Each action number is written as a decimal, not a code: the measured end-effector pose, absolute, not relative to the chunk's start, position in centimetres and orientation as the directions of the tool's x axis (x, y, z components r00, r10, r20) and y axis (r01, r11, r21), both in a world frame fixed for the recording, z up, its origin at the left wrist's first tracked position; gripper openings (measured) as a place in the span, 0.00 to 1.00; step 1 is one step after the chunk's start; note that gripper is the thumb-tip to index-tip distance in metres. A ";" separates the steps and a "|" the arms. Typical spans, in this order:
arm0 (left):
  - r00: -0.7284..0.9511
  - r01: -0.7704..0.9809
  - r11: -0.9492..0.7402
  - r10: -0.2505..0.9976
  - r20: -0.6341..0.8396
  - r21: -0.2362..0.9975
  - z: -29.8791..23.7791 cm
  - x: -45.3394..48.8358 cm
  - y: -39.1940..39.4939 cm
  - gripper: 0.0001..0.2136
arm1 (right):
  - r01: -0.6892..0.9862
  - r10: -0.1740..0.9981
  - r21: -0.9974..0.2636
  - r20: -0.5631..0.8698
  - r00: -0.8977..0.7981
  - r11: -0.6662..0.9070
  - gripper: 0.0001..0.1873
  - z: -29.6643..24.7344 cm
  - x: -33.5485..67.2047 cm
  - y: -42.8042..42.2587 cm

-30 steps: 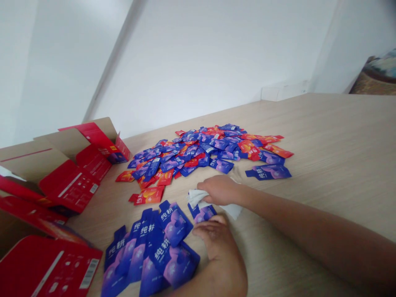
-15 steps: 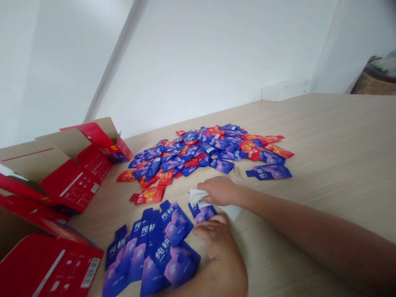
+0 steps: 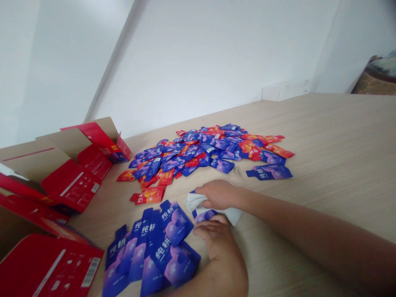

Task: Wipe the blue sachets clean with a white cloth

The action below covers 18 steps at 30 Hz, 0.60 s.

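Observation:
My right hand is closed on a white cloth and presses it onto the upper part of a blue-purple pouch. My left hand grips the near end of that pouch against the table; its fingertips curl partly out of sight. Just left of my hands, several matching blue pouches lie overlapped, printed side up. The cloth hides most of the pouch between my hands.
Beyond my hands spreads a heap of blue and red-orange pouches. A lone blue pouch lies to its right, a red one in front. Open red cartons line the left side. A white box stands against the wall.
My right hand has slid the cloth slightly nearer and over the pouch, covering its printed top. My left hand keeps its place.

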<state>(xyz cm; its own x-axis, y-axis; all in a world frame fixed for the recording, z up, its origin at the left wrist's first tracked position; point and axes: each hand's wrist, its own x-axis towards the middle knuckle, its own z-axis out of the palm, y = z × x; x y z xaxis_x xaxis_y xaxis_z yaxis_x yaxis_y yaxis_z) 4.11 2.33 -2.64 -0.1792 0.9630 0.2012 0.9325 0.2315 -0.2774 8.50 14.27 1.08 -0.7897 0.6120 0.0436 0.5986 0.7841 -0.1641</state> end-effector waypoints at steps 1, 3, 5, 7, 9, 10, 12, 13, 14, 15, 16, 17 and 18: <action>-0.177 0.933 0.229 0.963 0.203 -0.277 -2.6 4.1 2.3 0.15 | 0.616 0.630 -0.161 0.053 -0.775 0.771 0.21 1.0 8.7 14.6; -0.173 0.932 0.228 0.963 0.207 -0.280 -2.6 4.1 2.2 0.14 | 0.635 0.649 -0.159 0.057 -0.758 0.756 0.20 0.9 9.0 14.9; -0.174 0.930 0.230 0.962 0.210 -0.285 -2.6 4.1 2.2 0.14 | 0.640 0.655 -0.165 0.053 -0.754 0.751 0.20 0.8 9.0 15.0; -0.175 0.930 0.232 0.962 0.211 -0.287 -2.6 4.0 2.3 0.14 | 0.642 0.657 -0.170 0.049 -0.752 0.748 0.20 0.7 9.0 15.0; -0.173 0.931 0.230 0.962 0.211 -0.283 -2.6 4.0 2.3 0.13 | 0.644 0.659 -0.171 0.043 -0.751 0.745 0.20 0.7 8.9 14.9; -0.172 0.933 0.228 0.962 0.211 -0.280 -2.6 4.0 2.3 0.13 | 0.647 0.661 -0.172 0.037 -0.749 0.743 0.20 0.7 8.9 14.9; -0.169 0.936 0.223 0.963 0.209 -0.272 -2.6 4.0 2.2 0.12 | 0.653 0.665 -0.169 0.028 -0.746 0.739 0.20 0.8 8.9 15.0; -0.168 0.938 0.221 0.964 0.208 -0.268 -2.6 4.0 2.2 0.12 | 0.654 0.666 -0.162 0.027 -0.746 0.739 0.20 0.9 9.0 14.9; -0.168 0.939 0.221 0.964 0.207 -0.263 -2.6 4.1 2.2 0.12 | 0.652 0.663 -0.153 0.031 -0.748 0.743 0.20 1.1 9.0 14.9; -0.170 0.940 0.221 0.964 0.206 -0.259 -2.6 4.1 2.2 0.12 | 0.647 0.658 -0.144 0.043 -0.752 0.749 0.20 1.3 9.0 14.7; -0.172 0.940 0.223 0.963 0.206 -0.256 -2.6 4.1 2.3 0.12 | 0.638 0.649 -0.136 0.063 -0.758 0.758 0.19 1.5 8.9 14.5; -0.176 0.940 0.226 0.963 0.206 -0.254 -2.6 4.1 2.3 0.13 | 0.624 0.636 -0.133 0.090 -0.766 0.770 0.19 1.7 8.8 14.2; -0.180 0.940 0.230 0.962 0.205 -0.253 -2.6 4.1 2.4 0.13 | 0.605 0.618 -0.134 0.112 -0.778 0.785 0.18 1.9 8.7 13.9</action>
